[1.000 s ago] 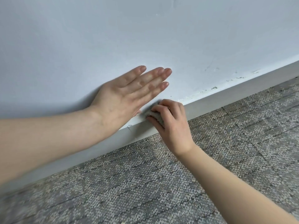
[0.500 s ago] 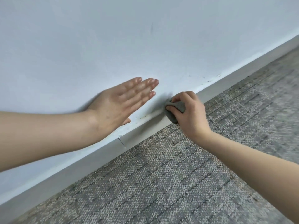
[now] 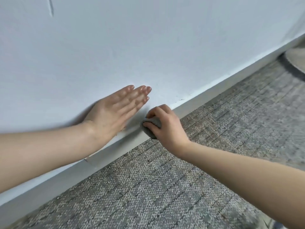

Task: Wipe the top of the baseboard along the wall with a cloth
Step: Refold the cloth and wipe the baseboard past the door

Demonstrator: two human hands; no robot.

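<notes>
A pale grey baseboard [image 3: 214, 90] runs diagonally along the foot of a white wall [image 3: 148, 38], from lower left to upper right. My right hand [image 3: 165, 124] grips a small bunched grey cloth [image 3: 152, 123] and presses it on the baseboard's top edge near the middle of the view. Most of the cloth is hidden under my fingers. My left hand [image 3: 115, 109] lies flat against the wall just left of the cloth, fingers straight and together. A few dark specks sit on the top edge to the right of the cloth.
Grey patterned carpet [image 3: 165, 187] covers the floor below the baseboard. A round grey-beige object [image 3: 295, 60] lies on the floor at the far right, near the wall. The baseboard has a small chipped joint [image 3: 87, 160] under my left forearm.
Both hands have shifted to the right along the wall, the cloth sliding along the baseboard top. The view has followed, showing more of the baseboard and the round object on the right.
</notes>
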